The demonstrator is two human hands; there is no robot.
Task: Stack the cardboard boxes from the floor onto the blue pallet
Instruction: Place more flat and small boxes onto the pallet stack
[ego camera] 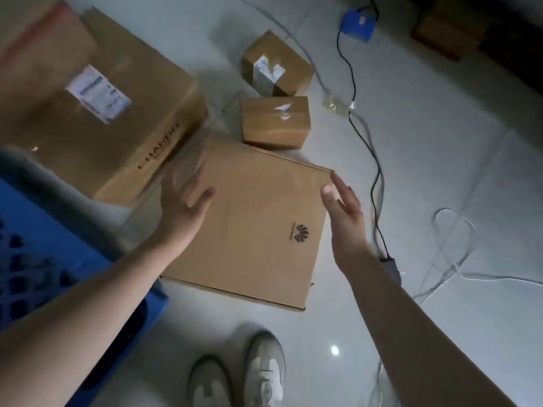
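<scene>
Reaching with fingers spread and nothing grasped, the left hand [182,207] and right hand [342,212] flank a flat cardboard box [249,227] lying on the floor [440,171], while two small boxes [276,121] wait and the visible corner of the blue pallet [44,245] is bare.

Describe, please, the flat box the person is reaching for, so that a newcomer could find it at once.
Start from the blue pallet at the left edge; the flat box lies on the pale floor just right of it, between the open left hand and right hand. Unlike the big box and two small taped boxes behind it, it is wide, thin and carries a printed petal logo.
</scene>
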